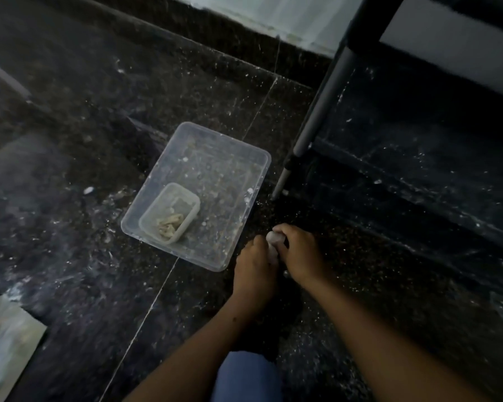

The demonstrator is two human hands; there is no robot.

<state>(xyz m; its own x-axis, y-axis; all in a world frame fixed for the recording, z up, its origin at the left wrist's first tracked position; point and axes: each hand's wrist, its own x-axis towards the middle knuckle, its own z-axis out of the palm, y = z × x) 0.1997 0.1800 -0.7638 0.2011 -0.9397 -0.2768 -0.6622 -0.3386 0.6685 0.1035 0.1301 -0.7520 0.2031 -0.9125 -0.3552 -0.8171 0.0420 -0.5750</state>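
**A pale lump is held in both hands, low over the floor**

A small pale lump (274, 238) is held between both hands, low over the dark floor (99, 256), just near and right of the big tub (224, 181). The left hand (254, 265) is curled round its lower part. The right hand (301, 250) is curled over its top, so only a little of the lump can be seen. What it is made of cannot be told. Two hands are likely used so that it can be squeezed, rubbed or broken up, with one hand steadying it while the other works.

The big tub is clear and is set flat on the floor, close to the hands. This is likely so that anything pulled off can be dropped in with a short reach. A small tub (186, 195) is kept inside it, in the near left corner, and some pale crumpled bits (170, 222) lie in that. The bits are likely kept there so they do not mix with the crumbs on the big tub's bottom.

A rack (317, 111) with grey legs stands to the right. A blue knee (246, 375) is seen at the near edge, so the work is likely done from low down.
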